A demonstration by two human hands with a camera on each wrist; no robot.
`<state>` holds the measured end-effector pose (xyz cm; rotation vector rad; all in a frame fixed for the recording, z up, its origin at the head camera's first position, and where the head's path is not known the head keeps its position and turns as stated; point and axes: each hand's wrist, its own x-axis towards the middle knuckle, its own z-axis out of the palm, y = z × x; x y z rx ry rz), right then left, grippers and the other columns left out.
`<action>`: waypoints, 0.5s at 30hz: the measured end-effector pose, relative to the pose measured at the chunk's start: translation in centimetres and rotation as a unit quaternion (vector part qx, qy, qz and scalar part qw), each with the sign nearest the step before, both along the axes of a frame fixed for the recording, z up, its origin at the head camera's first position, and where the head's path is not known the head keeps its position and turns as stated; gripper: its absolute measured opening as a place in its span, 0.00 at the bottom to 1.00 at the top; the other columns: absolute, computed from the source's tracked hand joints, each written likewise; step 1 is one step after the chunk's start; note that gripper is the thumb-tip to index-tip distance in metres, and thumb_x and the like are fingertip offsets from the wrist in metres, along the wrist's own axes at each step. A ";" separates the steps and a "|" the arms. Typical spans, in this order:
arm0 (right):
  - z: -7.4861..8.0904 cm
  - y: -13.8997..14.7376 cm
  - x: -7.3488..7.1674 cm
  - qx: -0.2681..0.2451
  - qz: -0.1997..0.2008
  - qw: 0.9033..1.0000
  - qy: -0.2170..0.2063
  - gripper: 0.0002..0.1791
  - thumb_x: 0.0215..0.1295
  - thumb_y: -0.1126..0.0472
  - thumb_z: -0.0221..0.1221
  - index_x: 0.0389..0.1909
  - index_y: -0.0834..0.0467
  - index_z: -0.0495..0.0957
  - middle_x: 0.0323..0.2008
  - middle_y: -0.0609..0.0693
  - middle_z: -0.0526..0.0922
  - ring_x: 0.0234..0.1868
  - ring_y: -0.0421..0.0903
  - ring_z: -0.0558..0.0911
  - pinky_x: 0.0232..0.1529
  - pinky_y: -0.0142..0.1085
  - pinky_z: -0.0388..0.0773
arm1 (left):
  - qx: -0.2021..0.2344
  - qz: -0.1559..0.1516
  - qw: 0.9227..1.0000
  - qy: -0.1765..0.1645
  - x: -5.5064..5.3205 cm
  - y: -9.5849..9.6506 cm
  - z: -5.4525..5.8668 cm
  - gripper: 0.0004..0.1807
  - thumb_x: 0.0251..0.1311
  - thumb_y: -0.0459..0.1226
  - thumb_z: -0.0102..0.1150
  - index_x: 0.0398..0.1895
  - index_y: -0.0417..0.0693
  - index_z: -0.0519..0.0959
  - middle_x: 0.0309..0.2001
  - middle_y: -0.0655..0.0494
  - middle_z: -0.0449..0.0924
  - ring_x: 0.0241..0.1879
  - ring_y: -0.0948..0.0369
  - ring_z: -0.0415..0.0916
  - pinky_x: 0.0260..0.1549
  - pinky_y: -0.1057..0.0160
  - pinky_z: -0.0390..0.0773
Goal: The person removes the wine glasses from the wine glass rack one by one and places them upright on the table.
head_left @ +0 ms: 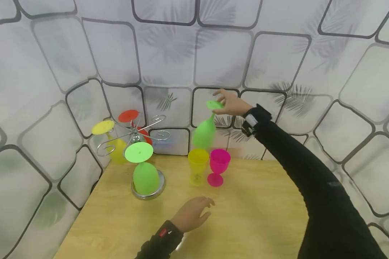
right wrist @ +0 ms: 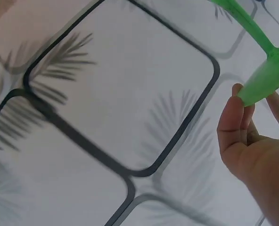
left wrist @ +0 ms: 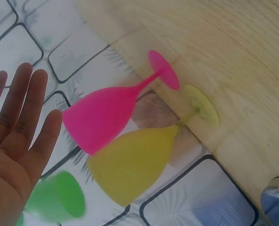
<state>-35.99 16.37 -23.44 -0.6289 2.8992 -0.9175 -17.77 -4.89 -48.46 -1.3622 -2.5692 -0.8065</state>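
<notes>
Up near the wall, my right hand (head_left: 232, 104) pinches the rim of the round foot of a green plastic goblet (head_left: 204, 134), which hangs bowl down. In the right wrist view, the fingertips (right wrist: 233, 110) grip the edge of that foot (right wrist: 262, 84). On the table below, a yellow goblet (head_left: 198, 162) and a pink goblet (head_left: 219, 161) stand upright side by side. My left hand (head_left: 192, 215) is held above the table in front of them, fingers relaxed, holding nothing. Its wrist view shows the pink goblet (left wrist: 104, 115) and the yellow goblet (left wrist: 135, 162) beyond the fingers.
To the left stands a metal stemware rack (head_left: 137, 137) with curled wire arms and a round base (head_left: 162, 182). A green goblet (head_left: 146, 180), a yellow goblet (head_left: 118, 150) and a red goblet (head_left: 128, 116) hang upside down around it. A patterned wall (head_left: 168, 54) borders the wooden table (head_left: 253, 208).
</notes>
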 end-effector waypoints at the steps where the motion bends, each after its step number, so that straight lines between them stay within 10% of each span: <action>1: -0.1 1.4 0.8 -0.005 -0.005 1.000 -0.002 0.40 0.57 0.58 0.61 0.68 0.62 0.55 0.60 0.72 0.67 0.58 0.65 0.69 0.54 0.57 0.72 | 0.001 0.003 1.000 -0.006 0.1 -0.1 -0.2 0.16 0.57 0.38 0.57 0.49 0.47 0.75 0.42 0.54 0.83 0.41 0.63 0.79 0.43 0.64 0.80; 7: -2.5 8.7 5.9 -0.064 -0.040 0.997 -0.019 0.38 0.62 0.57 0.57 0.71 0.60 0.53 0.62 0.71 0.61 0.58 0.68 0.66 0.53 0.62 0.70 | 0.010 0.022 0.999 -0.031 0.0 -0.3 -1.1 0.17 0.57 0.37 0.57 0.50 0.46 0.76 0.46 0.55 0.82 0.44 0.62 0.79 0.44 0.63 0.80; 10: -5.0 11.1 8.6 -0.181 -0.035 0.982 -0.039 0.34 0.68 0.58 0.50 0.72 0.59 0.52 0.62 0.65 0.60 0.60 0.62 0.66 0.57 0.55 0.71 | 0.030 0.040 0.998 -0.035 -0.3 -0.2 -1.2 0.16 0.57 0.37 0.57 0.50 0.46 0.76 0.47 0.54 0.82 0.45 0.61 0.79 0.45 0.61 0.81; 12: -7.6 11.6 10.2 -0.313 -0.010 0.948 -0.053 0.29 0.70 0.61 0.45 0.71 0.57 0.53 0.59 0.58 0.64 0.57 0.53 0.71 0.58 0.47 0.74 | 0.045 0.056 0.997 -0.031 -0.7 -0.2 -1.0 0.17 0.57 0.37 0.57 0.50 0.45 0.76 0.48 0.53 0.82 0.47 0.59 0.78 0.46 0.59 0.80; 15: -12.4 10.6 12.5 -0.511 0.071 0.852 -0.084 0.22 0.72 0.68 0.37 0.65 0.56 0.57 0.50 0.51 0.72 0.50 0.44 0.75 0.57 0.38 0.76 | 0.054 0.085 0.994 -0.032 -1.3 -0.1 -0.5 0.19 0.58 0.39 0.56 0.52 0.44 0.75 0.50 0.51 0.80 0.50 0.56 0.77 0.49 0.56 0.79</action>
